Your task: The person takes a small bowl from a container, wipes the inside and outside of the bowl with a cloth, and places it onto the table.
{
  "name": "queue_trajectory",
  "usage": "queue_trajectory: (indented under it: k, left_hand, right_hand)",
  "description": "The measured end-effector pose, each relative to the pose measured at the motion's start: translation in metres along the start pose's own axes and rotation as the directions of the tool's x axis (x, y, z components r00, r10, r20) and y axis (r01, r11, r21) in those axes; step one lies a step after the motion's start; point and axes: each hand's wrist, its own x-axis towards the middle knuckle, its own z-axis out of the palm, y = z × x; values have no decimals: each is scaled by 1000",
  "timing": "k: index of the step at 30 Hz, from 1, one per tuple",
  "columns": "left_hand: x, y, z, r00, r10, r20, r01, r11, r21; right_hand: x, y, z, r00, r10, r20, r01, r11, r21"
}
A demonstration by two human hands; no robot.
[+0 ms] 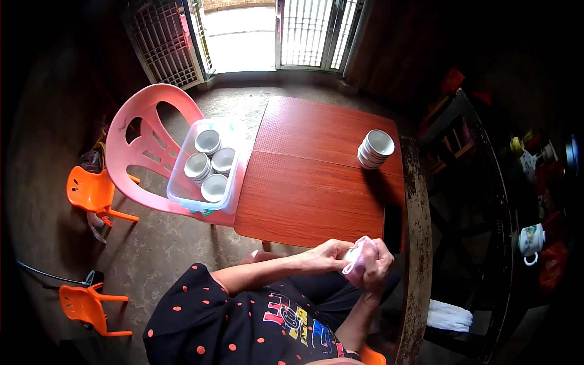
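Observation:
Just off the table's near edge, my two hands meet around a pink and white cloth (pixel 360 260). My right hand (pixel 378 265) is closed on the cloth from the right. My left hand (pixel 330 255) is closed at the cloth's left side, its fingers against something pale that the cloth and fingers mostly hide. A stack of small white bowls (pixel 379 146) stands on the reddish-brown table (pixel 304 201), toward its right side. More stacked white bowls (pixel 214 187) sit in a clear plastic bin (pixel 175 193) on the left.
The bin rests on a pink plastic chair (pixel 137 143) against the table's left side. A dark flat object (pixel 392 228) lies at the right edge, beside a worn wooden bench (pixel 416 267). Small orange chairs (pixel 91 191) stand at left. A white cloth (pixel 449 316) lies lower right.

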Motion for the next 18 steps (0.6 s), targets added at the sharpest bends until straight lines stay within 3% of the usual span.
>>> queue_trajectory:
  k: [1, 2, 4, 6, 7, 8, 9, 10, 11, 12, 13, 14, 16, 18]
  left_hand:
    - [-2, 5, 1, 999, 41, -15, -42, 989, -141]
    - [1, -6, -10, 1000, -27, 1, 27, 980, -195]
    - [0, 7, 1, 986, -83, -144, 8, 889, -457]
    - [-2, 3, -3, 985, -117, -129, 58, 919, -391]
    - [-2, 4, -5, 983, -143, -117, 91, 927, -365]
    - [-2, 5, -5, 980, -169, -102, 125, 932, -340]
    - [-2, 3, -7, 985, -174, -8, 163, 936, -312]
    - [-1, -3, -10, 980, -176, 87, 194, 940, -281]
    - [2, -16, -9, 983, -173, 64, 185, 920, -345]
    - [2, 0, 1, 993, -102, -60, 66, 897, -437]
    - [3, -5, -5, 988, -146, -54, 98, 854, -511]
    - [4, -12, -12, 981, -188, -46, 127, 803, -582]
    - [5, -11, -18, 994, -106, 36, 95, 631, -770]
    - [3, -9, -18, 977, -212, 36, 115, 377, -919]
  right_hand:
    - [-7, 3, 14, 957, -152, -245, 149, 988, -31]
    - [-9, 3, 23, 915, -235, -327, 243, 970, -18]
    - [-9, 1, 35, 839, -415, -352, 420, 905, -66]
    - [-5, 5, 40, 733, -613, -294, 576, 790, -211]
    - [-6, 3, 39, 865, -354, -356, 424, 894, 142]
    - [-3, 1, 38, 941, -136, -311, 262, 873, 411]
    - [2, -9, 37, 964, 90, -249, 98, 752, 652]
    - [-1, -17, 20, 988, 104, -113, -71, 962, 264]
    - [4, -16, 10, 990, -138, -1, 138, 989, 51]
    - [8, -16, 3, 925, -344, 165, 366, 921, -132]
    - [8, -18, 2, 886, -409, 217, 442, 887, -133]
    - [4, -15, 5, 873, -480, 90, 489, 856, -170]
    - [-14, 0, 25, 780, -606, -157, 559, 787, -259]
    - [-41, 28, 48, 793, -552, -256, 404, 792, -458]
